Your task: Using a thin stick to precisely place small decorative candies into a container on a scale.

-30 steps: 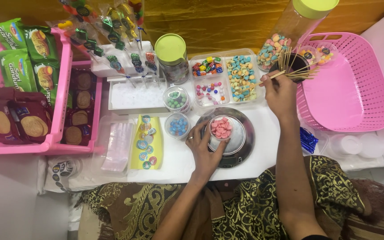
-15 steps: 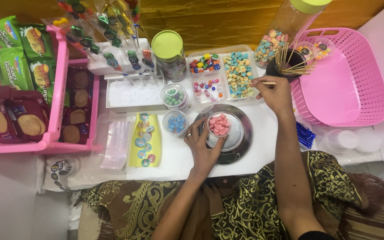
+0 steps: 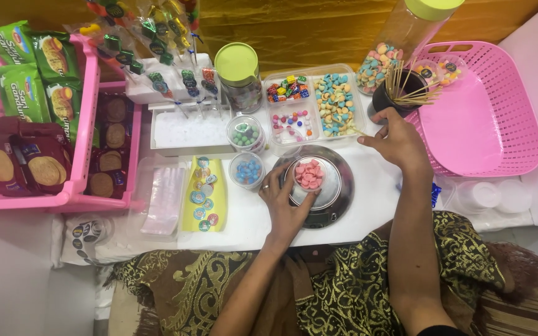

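Observation:
My left hand (image 3: 286,202) grips a small clear cup of pink candies (image 3: 309,175) that sits on a round steel scale (image 3: 337,193). My right hand (image 3: 398,142) pinches a thin wooden skewer (image 3: 359,131), its tip pointing left toward a clear divided tray of coloured candies (image 3: 337,102). A dark cup full of wooden skewers (image 3: 400,90) stands just behind my right hand.
A pink basket (image 3: 499,124) is at the right, with a tall candy jar (image 3: 400,43) behind. Two small tubs of green (image 3: 245,134) and blue (image 3: 247,169) candies, a green-lidded jar (image 3: 239,74), a white lollipop stand (image 3: 188,127), a sticker sheet (image 3: 203,194) and pink biscuit trays (image 3: 82,155) lie left.
My right hand has drawn one skewer out of the dark cup and lowered it toward the candy tray. My left hand stays on the pink candy cup.

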